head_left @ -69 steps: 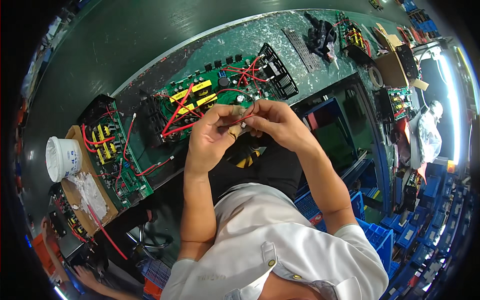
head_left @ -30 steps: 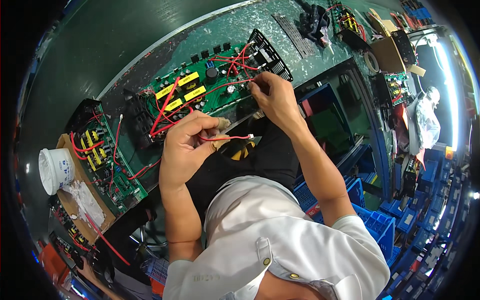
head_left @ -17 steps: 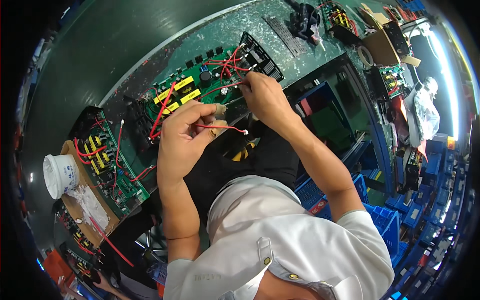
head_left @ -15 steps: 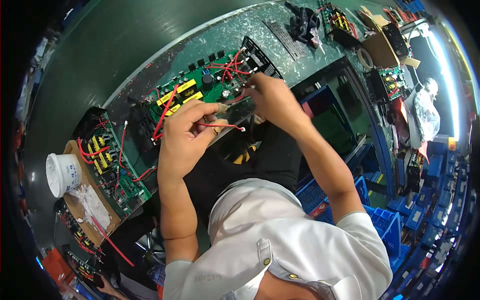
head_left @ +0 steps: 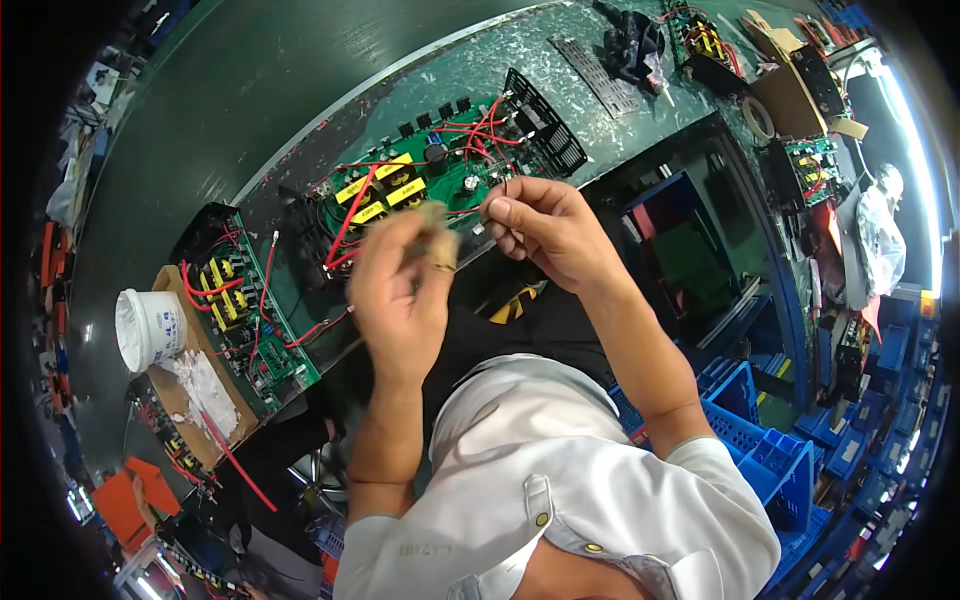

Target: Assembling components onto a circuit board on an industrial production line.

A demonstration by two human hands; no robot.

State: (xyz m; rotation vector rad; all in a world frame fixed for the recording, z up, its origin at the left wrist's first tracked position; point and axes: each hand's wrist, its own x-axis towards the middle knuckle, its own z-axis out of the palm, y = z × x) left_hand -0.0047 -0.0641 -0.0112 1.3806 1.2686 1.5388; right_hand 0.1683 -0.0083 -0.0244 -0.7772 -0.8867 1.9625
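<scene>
A green circuit board (head_left: 410, 150) with yellow-wrapped transformers (head_left: 397, 172) lies on the bench in front of me. Red wires (head_left: 488, 130) cross its right part, next to a black slotted end plate (head_left: 548, 125). At the board's near right edge, my right hand (head_left: 548, 225) is closed, thumb and forefinger pinching a thin red wire (head_left: 462, 212). My left hand (head_left: 400, 290) hovers close by, in front of the transformers. Its fingertips are smeared by motion, and tan coverings show on them. Whether it still grips the wire is unclear.
Left of me lies a second board (head_left: 262, 370), beside a white tub (head_left: 150, 328) and a cardboard tray (head_left: 240, 425) with white paste. A dark slotted strip (head_left: 595, 75) and black cloth (head_left: 630, 40) lie at the back. Blue crates (head_left: 765, 450) stand low right.
My right hand has come down from the end plate's side and now pinches the red wire. The wire's loose end, which hung from my left hand, no longer shows there; the left fingers are moving.
</scene>
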